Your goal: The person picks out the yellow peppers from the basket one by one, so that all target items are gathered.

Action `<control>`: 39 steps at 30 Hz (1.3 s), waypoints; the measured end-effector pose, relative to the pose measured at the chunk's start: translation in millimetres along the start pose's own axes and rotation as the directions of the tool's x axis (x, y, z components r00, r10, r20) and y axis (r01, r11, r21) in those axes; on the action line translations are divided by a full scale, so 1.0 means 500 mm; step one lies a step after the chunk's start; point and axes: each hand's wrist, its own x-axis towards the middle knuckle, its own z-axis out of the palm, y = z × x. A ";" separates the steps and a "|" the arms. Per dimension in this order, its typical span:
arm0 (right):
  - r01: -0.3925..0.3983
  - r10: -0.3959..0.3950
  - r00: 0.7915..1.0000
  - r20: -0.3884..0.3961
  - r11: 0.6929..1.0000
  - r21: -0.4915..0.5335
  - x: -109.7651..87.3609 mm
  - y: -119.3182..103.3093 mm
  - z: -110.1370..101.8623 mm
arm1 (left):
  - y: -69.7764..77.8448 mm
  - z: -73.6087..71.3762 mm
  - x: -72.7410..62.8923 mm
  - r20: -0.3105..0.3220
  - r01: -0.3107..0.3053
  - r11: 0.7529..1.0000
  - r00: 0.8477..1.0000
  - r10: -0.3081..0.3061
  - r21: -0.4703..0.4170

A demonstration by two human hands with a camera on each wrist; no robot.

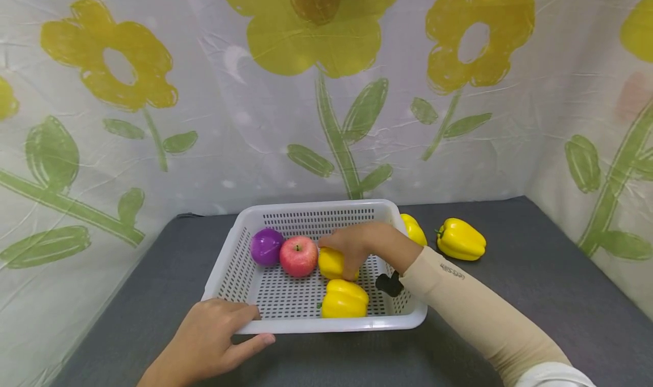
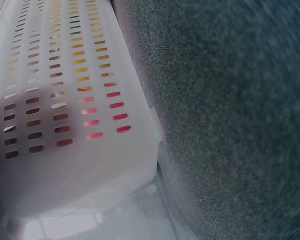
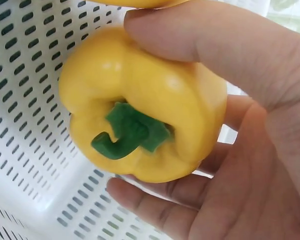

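A white plastic basket (image 1: 326, 324) with slotted walls stands on the dark table. My left hand (image 1: 214, 330) holds its front left corner, fingers over the rim and thumb outside; the left wrist view shows the slotted wall (image 2: 80, 170) close up. Inside the basket, my right hand (image 1: 357, 242) grips a yellow bell pepper (image 3: 140, 85), thumb on one side and fingers round the other, its green stem facing the wrist camera. A second yellow bell pepper (image 1: 344, 300) lies nearer the front wall. Left of the gripped pepper are a red apple (image 1: 299, 256) and a round purple item (image 1: 267, 247).
Beyond the basket's right side, one yellow bell pepper (image 1: 461, 239) lies on the table (image 1: 510, 296). Another yellow piece (image 1: 414, 230) is partly hidden behind the basket and right arm. A flower-printed curtain (image 1: 229, 149) stands behind the table and along both sides.
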 end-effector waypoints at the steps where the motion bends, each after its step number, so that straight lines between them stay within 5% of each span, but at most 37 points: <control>1: -0.002 0.002 1.000 -0.003 1.000 -0.006 -0.002 -0.001 0.000 | 0.000 -0.001 0.000 0.007 0.004 1.000 1.000 -0.004 -0.001; 25: 0.130 -0.114 0.979 -0.170 0.988 0.084 -0.042 -0.007 -0.002 | 0.003 -0.001 0.001 0.019 0.019 1.000 1.000 -0.018 -0.002; 39: 0.144 -0.151 0.969 -0.196 0.988 -0.048 -0.059 -0.020 -0.004 | 0.002 -0.004 0.002 0.027 0.014 1.000 1.000 -0.015 0.015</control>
